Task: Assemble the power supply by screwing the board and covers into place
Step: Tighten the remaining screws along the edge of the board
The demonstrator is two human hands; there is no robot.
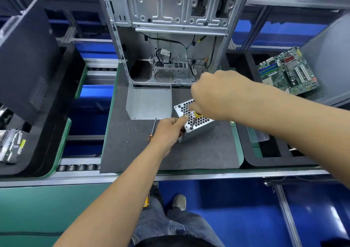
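The open computer chassis stands at the back of my dark work mat, its bay not yet filled, so as I judge it the supply has a way to go before it goes anywhere. Off to my right a green motherboard leans in a black foam tray, well apart from my work. Just in front of the chassis lies a bent sheet-metal cover, loose, so that part remains to be fastened. Beside it on the mat sits the power supply box, honeycomb-perforated top already on. My right hand is curled round the yellow-handled screwdriver, whose tip is planted at the near corner of that top, so I take this as a cover screw being driven. My left hand grips the box's near left corner, thumb on top, to steady it. A spare orange-handled screwdriver lies just beside my left hand, and a few loose screws are scattered further left, waiting to be used.
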